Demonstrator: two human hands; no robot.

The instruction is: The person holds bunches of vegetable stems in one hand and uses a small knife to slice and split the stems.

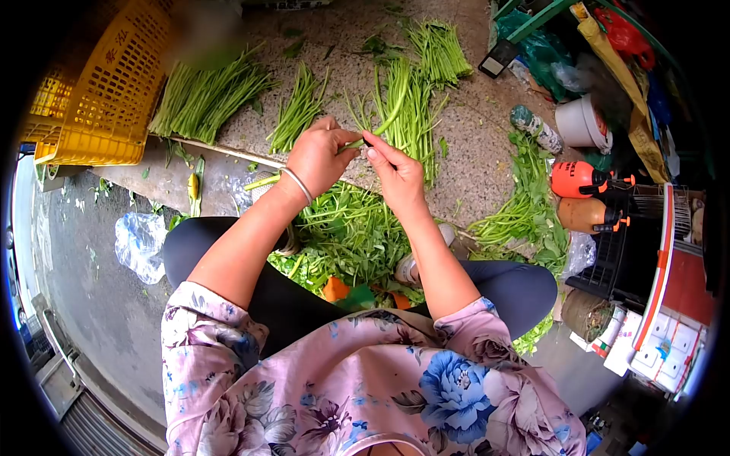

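My left hand [318,158], with a bracelet at the wrist, is closed around a green vegetable stem [353,143]. My right hand [398,176] pinches at the same stem between thumb and forefinger. A small dark thing shows at those fingertips, too small to name. Just beyond my hands lie bundles of trimmed green stems [412,125] on the stone slab, with a smaller bundle [298,110] and a larger one [209,95] to the left. Below my hands, between my legs, is a heap of loose leaves [353,235].
A yellow plastic crate [114,83] stands at the far left. More leafy stems [528,201] lie to the right, near an orange spray bottle [574,179], a brown one [579,215] and a white bucket [582,123]. A clear plastic bag [141,247] lies on the ground.
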